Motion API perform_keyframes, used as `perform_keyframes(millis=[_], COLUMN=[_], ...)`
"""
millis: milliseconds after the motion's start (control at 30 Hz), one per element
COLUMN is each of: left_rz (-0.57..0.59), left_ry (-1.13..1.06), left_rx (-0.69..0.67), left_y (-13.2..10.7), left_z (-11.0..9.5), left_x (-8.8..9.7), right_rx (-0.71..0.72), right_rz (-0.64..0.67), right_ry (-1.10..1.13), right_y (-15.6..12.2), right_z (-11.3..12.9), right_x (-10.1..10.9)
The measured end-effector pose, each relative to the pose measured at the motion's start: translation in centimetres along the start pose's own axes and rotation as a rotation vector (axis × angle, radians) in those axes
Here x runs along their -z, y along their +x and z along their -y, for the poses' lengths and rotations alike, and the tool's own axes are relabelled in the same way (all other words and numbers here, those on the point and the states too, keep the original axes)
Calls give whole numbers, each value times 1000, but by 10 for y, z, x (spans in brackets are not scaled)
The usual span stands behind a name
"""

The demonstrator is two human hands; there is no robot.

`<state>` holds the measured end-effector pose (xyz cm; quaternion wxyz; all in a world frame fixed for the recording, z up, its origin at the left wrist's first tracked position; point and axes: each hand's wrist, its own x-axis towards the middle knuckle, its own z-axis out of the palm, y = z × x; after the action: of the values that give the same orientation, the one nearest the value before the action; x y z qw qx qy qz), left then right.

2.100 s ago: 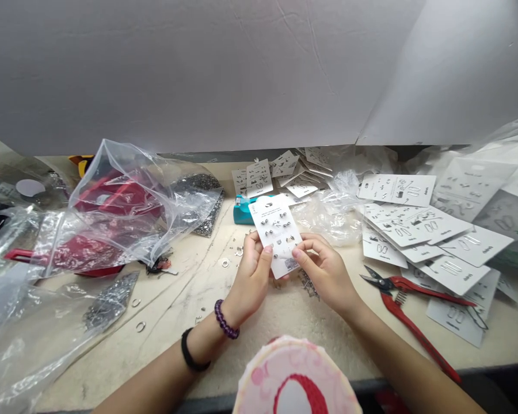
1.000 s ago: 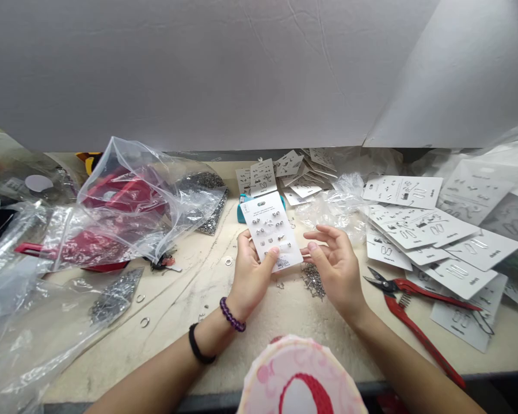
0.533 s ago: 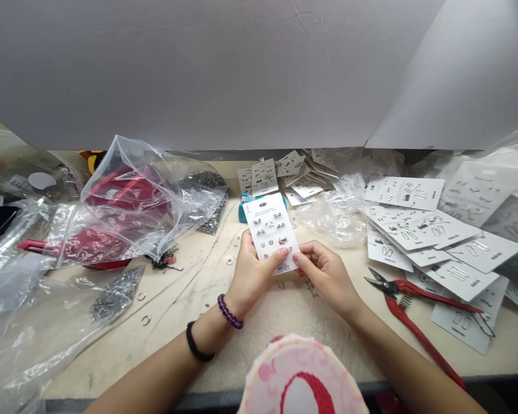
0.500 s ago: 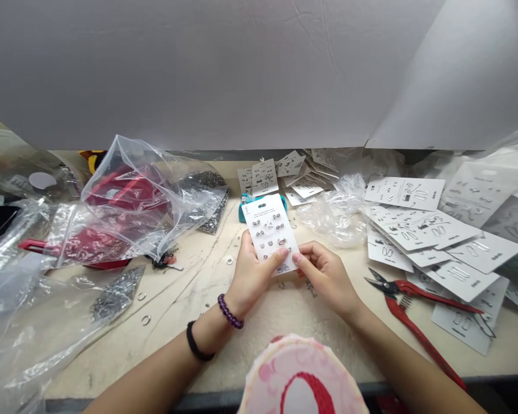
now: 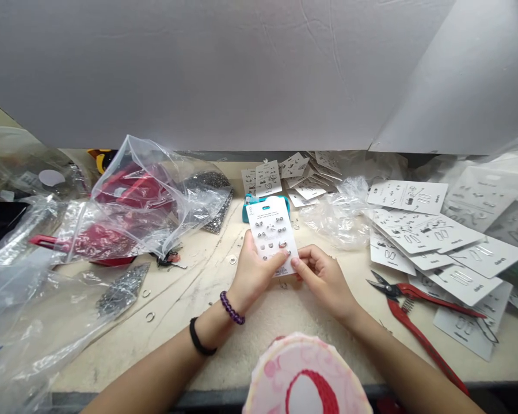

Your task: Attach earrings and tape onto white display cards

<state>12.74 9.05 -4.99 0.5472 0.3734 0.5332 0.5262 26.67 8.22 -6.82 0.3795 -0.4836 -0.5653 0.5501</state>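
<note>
A small white card (image 5: 271,229) studded with rows of little metal earrings stands tilted above the middle of the table. My left hand (image 5: 254,275) grips its lower left edge, thumb pressed on the front. My right hand (image 5: 321,275) is closed in a pinch at the card's lower right corner, fingertips touching it; whether a small piece sits between them is too small to tell. A purple bead bracelet and a black band circle my left wrist.
Clear plastic bags (image 5: 147,195) over red items fill the left. Loose metal rings (image 5: 150,316) lie on the table. A teal box (image 5: 251,208) sits behind the card. White cards (image 5: 427,236) are piled at right beside red snips (image 5: 414,310). A pink round object (image 5: 306,374) is nearest me.
One second ago my right hand was open and off the card; it has since closed on the card's lower right corner. The card has dropped slightly.
</note>
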Motion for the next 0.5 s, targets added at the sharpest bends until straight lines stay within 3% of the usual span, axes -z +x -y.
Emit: perform_keyframes(millis=[167, 300, 500], left_rz=[166, 176, 189], left_ry=[-54, 71, 164], left_rx=[16, 67, 20], left_y=[-2, -3, 0], left_z=[1, 2, 6], left_x=[2, 3, 5], right_rx=[-34, 7, 34], right_rz=[-88, -161, -125], right_ry=[136, 141, 89], right_y=[3, 4, 1], right_z=[6, 8, 4], right_x=[2, 5, 2])
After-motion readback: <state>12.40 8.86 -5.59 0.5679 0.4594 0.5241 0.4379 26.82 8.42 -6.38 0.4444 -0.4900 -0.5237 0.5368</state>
